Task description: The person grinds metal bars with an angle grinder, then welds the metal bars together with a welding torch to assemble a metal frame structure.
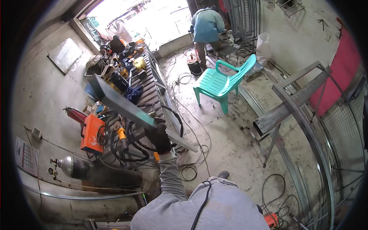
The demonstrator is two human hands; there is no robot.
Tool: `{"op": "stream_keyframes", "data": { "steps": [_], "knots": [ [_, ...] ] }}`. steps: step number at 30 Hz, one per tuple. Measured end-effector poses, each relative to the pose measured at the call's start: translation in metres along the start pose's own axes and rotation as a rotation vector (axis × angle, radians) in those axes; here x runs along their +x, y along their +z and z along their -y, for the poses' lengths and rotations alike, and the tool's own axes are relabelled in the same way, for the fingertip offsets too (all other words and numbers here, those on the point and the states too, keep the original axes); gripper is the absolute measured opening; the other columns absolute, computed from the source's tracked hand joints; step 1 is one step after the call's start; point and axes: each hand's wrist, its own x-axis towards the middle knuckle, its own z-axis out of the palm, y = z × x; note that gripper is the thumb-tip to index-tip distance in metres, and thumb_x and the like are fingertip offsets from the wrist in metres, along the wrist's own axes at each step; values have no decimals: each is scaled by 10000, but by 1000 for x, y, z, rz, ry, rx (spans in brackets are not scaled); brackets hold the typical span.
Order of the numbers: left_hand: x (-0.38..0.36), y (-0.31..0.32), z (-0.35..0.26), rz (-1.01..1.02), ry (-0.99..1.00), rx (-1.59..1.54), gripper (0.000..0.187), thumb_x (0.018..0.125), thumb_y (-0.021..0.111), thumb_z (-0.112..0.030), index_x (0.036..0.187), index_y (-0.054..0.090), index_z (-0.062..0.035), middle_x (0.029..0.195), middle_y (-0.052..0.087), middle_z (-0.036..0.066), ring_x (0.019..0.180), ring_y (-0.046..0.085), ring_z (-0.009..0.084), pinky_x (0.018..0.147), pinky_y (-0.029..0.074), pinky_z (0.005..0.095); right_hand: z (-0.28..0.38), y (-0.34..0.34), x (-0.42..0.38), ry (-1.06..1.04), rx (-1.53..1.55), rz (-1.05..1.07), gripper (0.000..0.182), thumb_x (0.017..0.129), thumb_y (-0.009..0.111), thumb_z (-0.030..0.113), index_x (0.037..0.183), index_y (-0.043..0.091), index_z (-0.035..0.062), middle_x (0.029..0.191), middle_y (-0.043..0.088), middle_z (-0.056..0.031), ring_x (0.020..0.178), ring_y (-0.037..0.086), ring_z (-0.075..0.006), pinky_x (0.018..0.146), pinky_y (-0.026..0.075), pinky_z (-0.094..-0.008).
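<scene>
My left hand (pixel 158 137), in a dark glove, is closed around a grey metal square tube (pixel 122 104). The tube slants from the upper left down to the right, over the slatted metal workbench (pixel 150 61), with one end raised toward me. Just below and left of the hand, an angle grinder (pixel 121 134) with an orange body lies among black cables on the bench. Out of sight is my right hand; my grey shirt (pixel 214 207) fills the bottom of the view.
An orange welding machine (pixel 92 132) and a gas cylinder (pixel 76 167) are at left. Tools crowd the bench's far end. A green plastic chair (pixel 218 82) stands ahead; behind it a person (pixel 207 27) bends over. Metal frames (pixel 281 107) stand right. Cables (pixel 197 122) cross the floor.
</scene>
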Motion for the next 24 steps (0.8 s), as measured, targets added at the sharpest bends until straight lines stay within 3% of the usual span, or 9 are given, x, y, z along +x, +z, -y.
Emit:
{"op": "stream_keyframes", "data": {
  "steps": [6,9,13,24],
  "knots": [
    [4,-13,15,87,-25,-106,522,746,569,33,1264,618,56,925,685,91,861,690,208,847,566,336,33,-15,-16,1,-30,-7,320,873,758,203,784,468,101,688,481,-128,656,550,-313,559,482,-489],
    [0,-1,0,17,-4,-53,526,744,574,21,1266,624,65,922,691,94,850,683,202,847,567,334,38,-14,-25,10,-46,-16,323,867,766,202,789,471,96,695,488,-135,663,555,-323,564,481,-493],
    [4,-10,8,104,3,11,529,745,591,8,1269,631,67,916,695,94,846,676,193,840,562,328,47,-7,-34,22,-54,-37,326,857,777,200,795,476,90,703,498,-145,672,561,-336,571,478,-500],
    [-1,-6,10,104,-63,-45,516,763,596,14,1274,632,73,903,715,99,870,695,202,852,558,343,65,-7,-48,23,-127,-58,341,832,806,195,813,489,71,725,526,-172,697,577,-371,591,473,-517]
  ]
}}
